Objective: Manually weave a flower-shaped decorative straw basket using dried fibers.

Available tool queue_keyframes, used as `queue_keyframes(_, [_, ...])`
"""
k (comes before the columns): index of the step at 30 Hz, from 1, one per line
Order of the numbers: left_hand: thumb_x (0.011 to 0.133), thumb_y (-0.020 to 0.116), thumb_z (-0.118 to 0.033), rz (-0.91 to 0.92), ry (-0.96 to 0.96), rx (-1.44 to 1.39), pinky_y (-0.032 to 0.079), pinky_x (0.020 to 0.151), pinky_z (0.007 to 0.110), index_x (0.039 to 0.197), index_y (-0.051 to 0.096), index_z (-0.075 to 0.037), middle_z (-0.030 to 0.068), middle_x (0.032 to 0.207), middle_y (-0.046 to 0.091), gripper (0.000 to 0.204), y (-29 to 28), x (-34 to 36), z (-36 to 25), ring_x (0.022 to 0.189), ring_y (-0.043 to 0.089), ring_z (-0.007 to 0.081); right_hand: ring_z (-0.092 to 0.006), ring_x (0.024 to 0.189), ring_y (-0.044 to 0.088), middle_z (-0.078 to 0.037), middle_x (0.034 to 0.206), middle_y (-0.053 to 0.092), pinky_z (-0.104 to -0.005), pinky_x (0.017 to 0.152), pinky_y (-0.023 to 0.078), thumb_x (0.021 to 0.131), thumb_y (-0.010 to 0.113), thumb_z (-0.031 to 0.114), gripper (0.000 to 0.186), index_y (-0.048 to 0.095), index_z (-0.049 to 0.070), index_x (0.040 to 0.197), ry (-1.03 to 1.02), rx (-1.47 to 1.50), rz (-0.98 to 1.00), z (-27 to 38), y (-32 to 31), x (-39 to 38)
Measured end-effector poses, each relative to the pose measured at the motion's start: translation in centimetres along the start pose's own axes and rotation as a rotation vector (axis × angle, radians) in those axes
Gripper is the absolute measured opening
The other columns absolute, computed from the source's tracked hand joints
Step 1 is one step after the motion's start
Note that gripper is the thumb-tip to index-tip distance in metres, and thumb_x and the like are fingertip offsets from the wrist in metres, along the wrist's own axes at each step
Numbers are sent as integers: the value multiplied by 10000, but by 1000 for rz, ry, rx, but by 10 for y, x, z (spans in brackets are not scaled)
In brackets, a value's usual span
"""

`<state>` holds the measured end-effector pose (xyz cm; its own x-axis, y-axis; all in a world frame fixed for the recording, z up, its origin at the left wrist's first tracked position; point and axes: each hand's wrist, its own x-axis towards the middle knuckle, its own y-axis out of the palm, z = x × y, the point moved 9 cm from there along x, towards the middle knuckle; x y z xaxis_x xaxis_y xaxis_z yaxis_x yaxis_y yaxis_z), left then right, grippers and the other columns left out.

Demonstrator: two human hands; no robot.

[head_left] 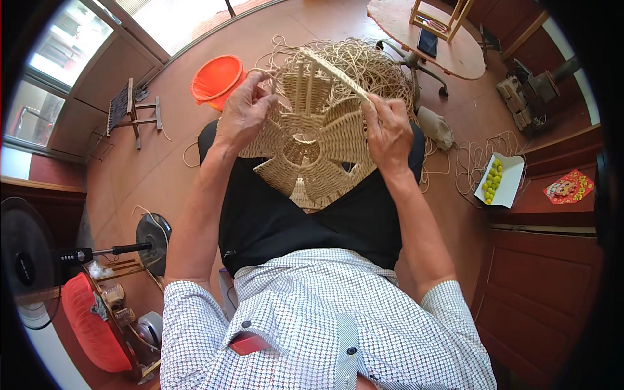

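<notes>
A flower-shaped woven straw piece [335, 179] rests between my knees, its wide petals spreading round a ring with an open middle. From its far petal, straight upright cords rise. My right hand [390, 133] is closed, pinching the near end of a thick pale straw cord [338, 73] that slants taut from the top of those uprights. My left hand [244, 114] is at the left petals, thumb and fingers bent round a thin straw strand that loops by the fingertips. The exact grip there is partly hidden. Behind the piece lies a large tangled heap of straw cord [370, 62].
An orange bucket [218, 78] stands beyond my left hand. A small stool [133, 110] is far left; a fan [29, 260] and red basin [91, 325] are near left. To the right are a tray of green fruit [510, 185] and loose cord; a round table [455, 55] stands far right.
</notes>
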<state>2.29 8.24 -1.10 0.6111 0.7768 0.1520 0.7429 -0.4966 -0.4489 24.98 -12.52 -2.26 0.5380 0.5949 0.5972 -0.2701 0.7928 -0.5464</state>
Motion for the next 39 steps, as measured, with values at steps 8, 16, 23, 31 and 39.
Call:
queue_keyframes(8, [1064,665,-34,-67,-63,-70,445,486,224,1534,594,-30,14,879,658,475,12,-27,-18,543,533,44,-283,882,660,-64,984,602,-437,771,557,1066,750,411,331,832,181,1290,72,-58,-79,-15,-14,-23])
queue_keyframes(16, [1110,675,-133,-64,-138,-424,303,480,172,1563,539,-42,-4,927,724,481,0,-50,-2,559,450,-15,-279,897,643,-62,980,588,-444,774,554,1058,753,425,341,836,184,1286,0,-71,-110,-1,-8,-3])
queue_keyframes(23, [1130,656,-154,-38,-134,-673,300,463,168,1543,528,-20,15,890,710,452,-11,-69,-10,529,414,-14,-271,929,633,-67,996,610,-416,830,539,1086,724,415,343,829,169,1302,-47,-86,-73,6,-1,10])
queue_keyframes(31, [1126,649,-130,-72,-114,-715,335,471,169,1538,517,0,44,903,734,451,-25,-76,-35,539,429,-8,-269,1065,638,-53,1089,652,-446,910,493,983,810,304,398,782,189,1363,-378,-203,-92,110,13,-1])
queue_keyframes(39, [1118,694,-237,-156,-168,-676,373,552,181,1608,481,-23,-68,801,538,575,-82,-106,-24,607,394,-8,-340,932,688,-102,947,688,-487,861,519,992,780,261,185,674,111,967,-417,184,243,158,91,5])
